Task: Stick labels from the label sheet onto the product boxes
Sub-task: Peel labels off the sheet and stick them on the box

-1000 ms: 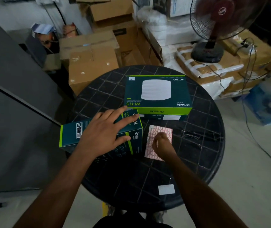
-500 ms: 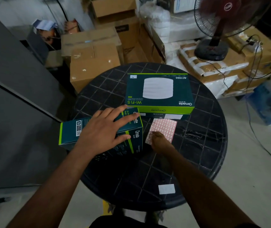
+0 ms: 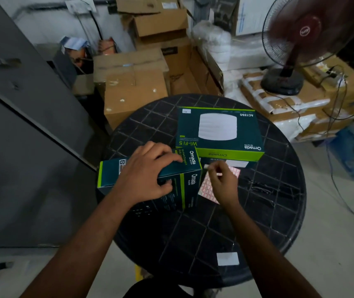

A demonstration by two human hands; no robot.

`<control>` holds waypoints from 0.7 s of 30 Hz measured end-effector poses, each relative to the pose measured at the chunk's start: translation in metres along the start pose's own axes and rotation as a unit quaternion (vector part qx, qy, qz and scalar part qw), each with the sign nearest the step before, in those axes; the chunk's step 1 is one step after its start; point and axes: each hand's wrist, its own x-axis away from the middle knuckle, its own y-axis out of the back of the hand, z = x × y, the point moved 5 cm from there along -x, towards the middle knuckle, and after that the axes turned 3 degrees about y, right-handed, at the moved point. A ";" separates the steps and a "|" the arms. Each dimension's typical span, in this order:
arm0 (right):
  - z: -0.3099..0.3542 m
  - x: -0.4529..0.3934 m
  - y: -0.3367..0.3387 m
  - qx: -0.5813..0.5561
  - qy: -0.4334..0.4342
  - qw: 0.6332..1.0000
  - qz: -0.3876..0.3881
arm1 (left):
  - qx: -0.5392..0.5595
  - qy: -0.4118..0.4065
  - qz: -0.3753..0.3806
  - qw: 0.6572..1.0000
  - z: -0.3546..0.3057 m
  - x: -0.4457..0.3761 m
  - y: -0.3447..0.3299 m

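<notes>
Left hand point(image 3: 145, 176) grips the small box point(image 3: 150, 175); right hand point(image 3: 222, 183) pinches a label point(image 3: 205, 166) above the label sheet point(image 3: 206, 189).

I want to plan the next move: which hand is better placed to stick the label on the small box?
Probably the right hand: its fingers pinch a small white label right beside the small box. The left hand grips that box, steadying it on the table.
</notes>
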 end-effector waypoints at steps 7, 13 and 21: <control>0.148 0.010 0.016 0.039 0.238 0.970 -0.045 | 0.071 0.034 -0.054 0.995 0.050 0.031 0.018; 0.171 0.036 -0.061 0.111 0.284 0.940 0.154 | 0.180 0.110 -0.094 0.973 0.102 0.069 0.030; 0.186 0.068 -0.118 0.132 0.423 0.874 0.198 | 0.407 0.156 -0.148 0.888 0.121 0.090 0.001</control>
